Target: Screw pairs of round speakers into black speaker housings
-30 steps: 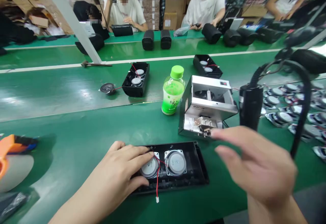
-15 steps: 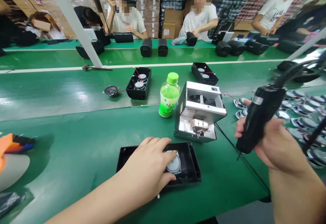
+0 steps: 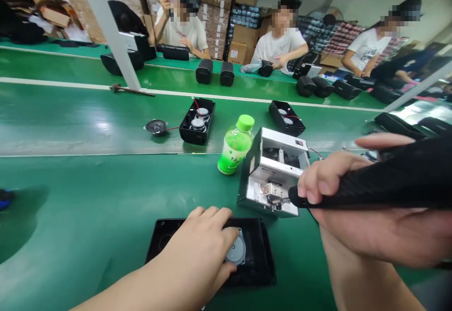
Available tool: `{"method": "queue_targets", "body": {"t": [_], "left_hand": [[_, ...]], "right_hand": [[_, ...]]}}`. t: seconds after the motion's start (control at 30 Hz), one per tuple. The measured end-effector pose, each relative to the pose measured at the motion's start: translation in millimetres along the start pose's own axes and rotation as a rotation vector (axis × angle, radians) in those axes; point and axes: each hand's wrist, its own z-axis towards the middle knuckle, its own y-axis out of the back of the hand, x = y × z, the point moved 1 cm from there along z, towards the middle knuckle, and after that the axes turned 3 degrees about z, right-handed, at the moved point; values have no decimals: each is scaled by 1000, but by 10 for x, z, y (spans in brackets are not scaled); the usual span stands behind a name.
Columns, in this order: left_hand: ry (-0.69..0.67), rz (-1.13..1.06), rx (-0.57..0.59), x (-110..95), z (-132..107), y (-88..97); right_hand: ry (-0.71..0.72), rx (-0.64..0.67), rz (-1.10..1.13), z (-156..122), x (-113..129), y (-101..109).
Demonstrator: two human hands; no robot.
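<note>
My left hand lies flat, fingers together, on a black speaker housing at the near edge of the green bench. It covers the left driver, and the round grey driver shows beside my thumb. My right hand is wrapped round a black electric screwdriver. The screwdriver lies almost level, and its tip points left at the silver screw feeder box.
A green drink bottle stands left of the feeder. Two more open housings and a loose driver lie on the conveyor belt. Three people sit at the far bench with black speakers.
My right hand went from reaching empty to gripping the screwdriver, then swung its tip over to the feeder box. My left hand slid right over the housing.
</note>
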Motion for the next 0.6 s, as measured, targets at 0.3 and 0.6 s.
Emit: {"method": "queue_targets", "body": {"t": [0.3,0.6], "left_hand": [[3,-6,-4,-26,24,81],[8,7,-7,-13,6,70]], "right_hand": [[-56,27,-11,20,-276,21],[-72,-84,38,62,-239,-7]]}}
